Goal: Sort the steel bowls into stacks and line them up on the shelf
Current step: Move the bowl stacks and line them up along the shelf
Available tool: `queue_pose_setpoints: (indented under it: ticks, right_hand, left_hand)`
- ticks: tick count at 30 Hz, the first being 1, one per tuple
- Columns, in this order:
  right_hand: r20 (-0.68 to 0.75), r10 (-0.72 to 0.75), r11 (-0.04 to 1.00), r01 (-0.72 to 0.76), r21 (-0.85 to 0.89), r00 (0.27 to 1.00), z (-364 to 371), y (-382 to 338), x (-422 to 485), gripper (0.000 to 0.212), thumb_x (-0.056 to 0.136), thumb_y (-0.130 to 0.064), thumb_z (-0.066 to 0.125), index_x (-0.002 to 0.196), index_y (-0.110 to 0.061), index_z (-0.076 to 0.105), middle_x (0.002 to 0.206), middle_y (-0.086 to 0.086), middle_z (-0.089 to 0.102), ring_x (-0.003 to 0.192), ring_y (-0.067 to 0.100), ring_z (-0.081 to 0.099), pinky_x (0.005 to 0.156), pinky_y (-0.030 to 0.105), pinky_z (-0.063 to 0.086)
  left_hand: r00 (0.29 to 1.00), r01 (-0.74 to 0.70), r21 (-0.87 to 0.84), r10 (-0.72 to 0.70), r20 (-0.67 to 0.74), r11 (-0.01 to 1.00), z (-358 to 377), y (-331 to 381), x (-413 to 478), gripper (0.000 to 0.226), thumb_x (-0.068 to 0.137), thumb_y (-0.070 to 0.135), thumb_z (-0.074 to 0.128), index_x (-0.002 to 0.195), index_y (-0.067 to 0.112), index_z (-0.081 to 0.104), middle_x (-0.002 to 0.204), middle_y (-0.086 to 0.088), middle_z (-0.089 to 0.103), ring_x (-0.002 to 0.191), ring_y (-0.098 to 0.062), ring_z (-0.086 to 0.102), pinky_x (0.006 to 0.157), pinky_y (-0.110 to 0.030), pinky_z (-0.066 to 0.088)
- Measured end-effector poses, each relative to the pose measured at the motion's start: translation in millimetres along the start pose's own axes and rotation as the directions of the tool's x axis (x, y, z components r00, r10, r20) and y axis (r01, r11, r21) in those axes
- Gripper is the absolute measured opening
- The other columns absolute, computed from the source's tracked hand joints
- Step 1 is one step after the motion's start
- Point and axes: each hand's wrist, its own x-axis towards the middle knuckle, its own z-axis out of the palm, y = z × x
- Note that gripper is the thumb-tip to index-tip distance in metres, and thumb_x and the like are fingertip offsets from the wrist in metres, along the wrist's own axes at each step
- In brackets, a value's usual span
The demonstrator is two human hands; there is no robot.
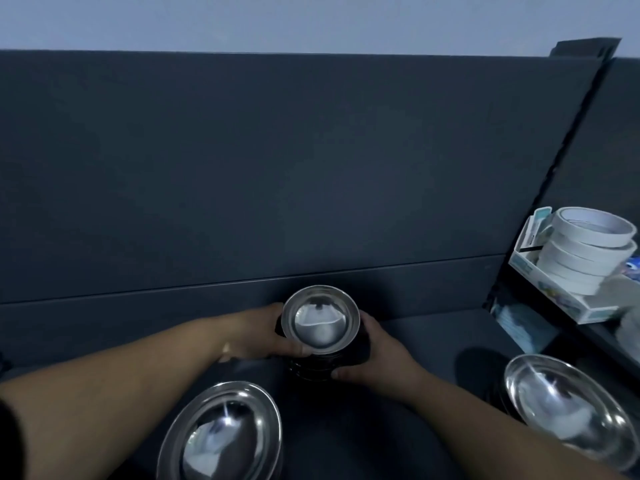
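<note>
A stack of small steel bowls [320,320] stands on the dark shelf [433,327] near its back wall. My left hand [266,336] grips the stack's left side, thumb at the top bowl's rim. My right hand [375,355] wraps the stack's right side lower down. A larger steel bowl stack [221,434] sits at the near left, below my left forearm. Another large steel bowl stack [568,407] sits at the near right, partly behind my right forearm.
The dark back wall [277,168] rises close behind the small stack. A slanted divider [568,174] bounds the shelf on the right. Beyond it, a pile of white tape rolls [585,251] rests on white boxes [568,303].
</note>
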Motion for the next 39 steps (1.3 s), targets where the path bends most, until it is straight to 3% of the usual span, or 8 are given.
queue_pose_setpoints:
  ticks: [9,14,18,22,29,32,35,39]
  right_hand:
    - [-0.044,0.027,0.995,-0.022,0.097,0.999,-38.8,17.1,-49.7,0.096,0.048,-0.023,0.087,0.132,-0.037,0.041,0.111,-0.024,0.061,0.102,-0.007,0.056,0.073,0.001,0.041]
    - [-0.005,0.004,0.993,-0.004,0.119,1.0,-57.5,23.2,-90.6,0.082,0.035,-0.041,0.078,0.11,-0.051,0.046,0.099,-0.031,0.065,0.095,-0.013,0.06,0.071,0.006,0.045]
    - [0.081,-0.051,0.992,0.041,0.117,0.995,-63.6,30.7,-119.1,0.086,0.043,-0.034,0.082,0.121,-0.043,0.047,0.106,-0.026,0.067,0.099,-0.01,0.061,0.086,0.013,0.049]
    - [0.112,-0.07,0.996,0.064,0.064,0.991,-66.5,38.2,-139.6,0.093,0.053,-0.026,0.082,0.133,-0.038,0.038,0.112,-0.022,0.061,0.103,-0.005,0.057,0.084,0.012,0.044]
    - [0.143,-0.15,0.989,0.146,0.033,0.978,-62.1,54.8,-148.5,0.105,0.061,-0.021,0.083,0.145,-0.039,0.023,0.098,-0.035,0.054,0.091,-0.024,0.052,0.072,-0.005,0.036]
    - [0.1,-0.155,0.987,0.149,0.067,0.983,-52.7,63.3,-148.5,0.1,0.06,-0.023,0.084,0.142,-0.04,0.03,0.107,-0.034,0.058,0.101,-0.025,0.051,0.086,-0.001,0.038]
    - [0.036,-0.146,0.984,0.141,0.11,0.989,-44.6,68.4,-148.8,0.096,0.064,-0.018,0.084,0.144,-0.033,0.033,0.125,-0.016,0.061,0.117,0.0,0.056,0.105,0.028,0.044]
    - [-0.023,-0.164,0.981,0.165,0.103,0.986,-39.1,74.6,-149.3,0.09,0.066,-0.018,0.085,0.139,-0.04,0.037,0.116,-0.027,0.062,0.11,-0.012,0.056,0.096,0.01,0.043]
  left_hand:
    - [0.993,0.053,0.073,-0.045,-0.11,0.996,67.1,57.7,7.7,0.041,0.073,0.01,0.08,0.107,0.024,0.062,0.07,0.024,0.068,0.058,0.01,0.058,0.052,-0.004,0.041]
    - [0.949,0.248,0.055,-0.231,-0.217,0.967,116.3,83.8,-7.1,0.047,0.068,0.037,0.079,0.11,0.025,0.063,0.082,-0.001,0.066,0.067,-0.018,0.051,0.06,-0.031,0.041]
    - [0.935,0.202,-0.096,-0.221,-0.277,0.975,155.0,88.4,-29.3,0.033,0.074,0.027,0.081,0.102,0.029,0.064,0.077,0.012,0.072,0.064,-0.006,0.061,0.056,-0.019,0.045]
    - [0.918,0.099,-0.233,-0.179,-0.355,0.967,188.4,85.6,-49.0,0.037,0.073,0.022,0.083,0.102,0.037,0.065,0.1,0.022,0.072,0.095,0.005,0.066,0.075,-0.005,0.048]
    - [0.754,0.128,-0.275,-0.273,-0.597,0.953,226.2,47.5,-65.1,0.104,0.044,0.024,0.094,0.131,0.037,0.038,0.121,0.016,0.061,0.112,-0.006,0.059,0.102,-0.034,0.048]
    - [0.699,0.102,-0.244,-0.244,-0.672,0.964,237.2,36.2,-63.0,0.103,0.051,0.016,0.093,0.136,0.032,0.036,0.124,0.013,0.059,0.117,-0.008,0.056,0.107,-0.035,0.043]
    - [0.683,0.036,-0.293,-0.237,-0.69,0.955,244.6,29.9,-58.4,0.1,0.057,0.01,0.09,0.141,0.024,0.038,0.124,0.011,0.062,0.117,-0.005,0.057,0.108,-0.033,0.043]
    - [0.672,-0.031,-0.322,-0.219,-0.708,0.946,248.9,27.8,-55.6,0.097,0.062,0.001,0.087,0.141,0.025,0.037,0.122,0.013,0.062,0.115,0.003,0.057,0.104,-0.022,0.043]
